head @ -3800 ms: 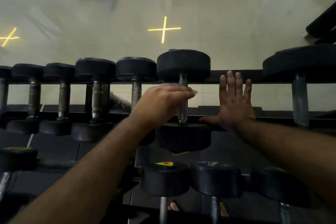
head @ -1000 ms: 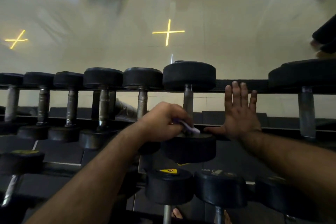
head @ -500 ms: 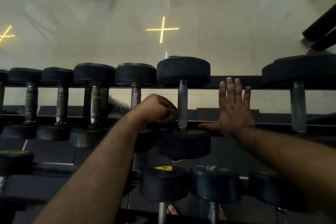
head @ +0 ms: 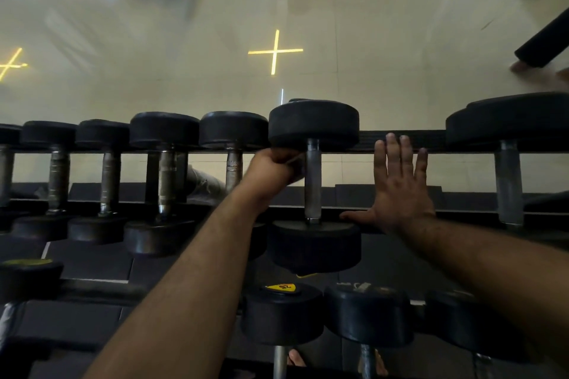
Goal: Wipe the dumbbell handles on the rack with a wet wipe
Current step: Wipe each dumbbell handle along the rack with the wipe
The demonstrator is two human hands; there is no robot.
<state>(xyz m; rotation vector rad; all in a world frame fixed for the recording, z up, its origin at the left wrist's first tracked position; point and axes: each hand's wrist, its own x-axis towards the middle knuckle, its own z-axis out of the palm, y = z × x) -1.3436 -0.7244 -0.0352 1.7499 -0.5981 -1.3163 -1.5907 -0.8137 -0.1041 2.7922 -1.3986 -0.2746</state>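
Your left hand [head: 274, 168] has slid from the near end up to the far end of the ridged steel dumbbell handle [head: 312, 181], fingers clenched on the wipe; that stroke looks complete. Your right hand [head: 400, 184] rests flat, fingers released, on the black rack rail [head: 462, 215].

Dumbbells sit in a row on the rack's upper tier [head: 400, 138]. The left hand [head: 277, 168] is at the far left of one handle [head: 312, 181]; the right hand [head: 400, 191] lies flat to its right. More dumbbells [head: 281, 314] sit on the nearer, lower tier.
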